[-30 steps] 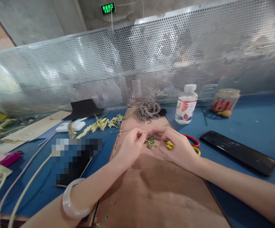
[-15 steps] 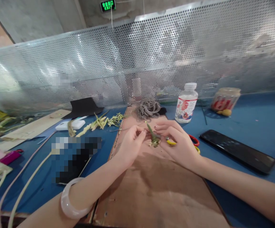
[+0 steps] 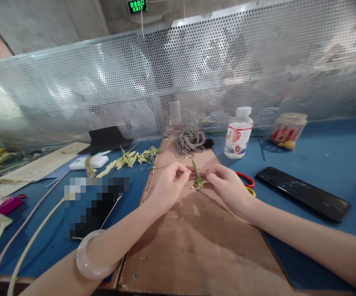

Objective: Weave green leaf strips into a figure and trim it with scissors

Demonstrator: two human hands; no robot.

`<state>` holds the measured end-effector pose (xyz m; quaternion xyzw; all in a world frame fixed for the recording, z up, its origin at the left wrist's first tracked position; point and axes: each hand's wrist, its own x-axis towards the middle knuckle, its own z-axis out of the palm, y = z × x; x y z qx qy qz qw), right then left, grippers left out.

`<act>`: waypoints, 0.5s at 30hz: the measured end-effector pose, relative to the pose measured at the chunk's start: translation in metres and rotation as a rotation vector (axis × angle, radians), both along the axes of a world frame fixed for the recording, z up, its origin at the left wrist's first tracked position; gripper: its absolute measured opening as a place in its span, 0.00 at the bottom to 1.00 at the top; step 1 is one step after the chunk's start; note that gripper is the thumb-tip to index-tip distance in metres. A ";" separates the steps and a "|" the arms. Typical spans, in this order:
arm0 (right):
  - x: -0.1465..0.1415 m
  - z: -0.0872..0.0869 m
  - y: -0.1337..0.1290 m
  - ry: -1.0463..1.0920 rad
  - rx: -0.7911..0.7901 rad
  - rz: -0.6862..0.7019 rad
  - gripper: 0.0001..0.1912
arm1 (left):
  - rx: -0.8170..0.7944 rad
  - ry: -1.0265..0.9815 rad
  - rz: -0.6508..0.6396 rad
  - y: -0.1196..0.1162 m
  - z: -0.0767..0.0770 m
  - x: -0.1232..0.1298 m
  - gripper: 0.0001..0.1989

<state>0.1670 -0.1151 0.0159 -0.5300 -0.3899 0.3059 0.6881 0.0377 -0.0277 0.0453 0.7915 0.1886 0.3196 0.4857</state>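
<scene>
Above the brown board (image 3: 202,246), my left hand (image 3: 173,181) is pinched at the left side of a small green plant piece (image 3: 198,181). My right hand (image 3: 223,181) is pinched at its right side. A thin strand seems to run between the fingertips across the plant piece; it is too small to make out clearly. Red and yellow scissor handles (image 3: 247,181) show behind my right hand, and the blades are hidden. Farther back on the board lies a coil of grey cord (image 3: 190,142).
A white-capped bottle (image 3: 238,133) and a clear jar (image 3: 288,129) stand at the back right. A black phone (image 3: 302,193) lies to the right. Green plant scraps (image 3: 128,158), a white device (image 3: 88,162) and cables (image 3: 39,224) are at the left. Perforated metal (image 3: 119,86) rises behind.
My right fingers have closed into a pinch beside the plant piece, where they were more spread near the scissors. The view has shifted slightly.
</scene>
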 end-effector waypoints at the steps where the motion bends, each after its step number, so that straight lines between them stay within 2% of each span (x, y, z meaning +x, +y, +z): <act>1: -0.001 0.000 0.000 0.042 0.013 0.017 0.04 | -0.001 -0.020 -0.044 -0.002 0.001 0.000 0.06; 4: -0.001 0.002 -0.001 0.069 0.020 0.007 0.04 | 0.054 -0.046 -0.142 -0.006 0.001 -0.001 0.05; 8: -0.001 0.003 -0.002 0.006 0.014 -0.019 0.03 | 0.162 -0.046 -0.152 -0.007 0.001 -0.002 0.04; 15: -0.005 0.003 -0.005 -0.053 0.066 -0.048 0.01 | 0.249 -0.046 -0.185 -0.010 0.003 -0.003 0.04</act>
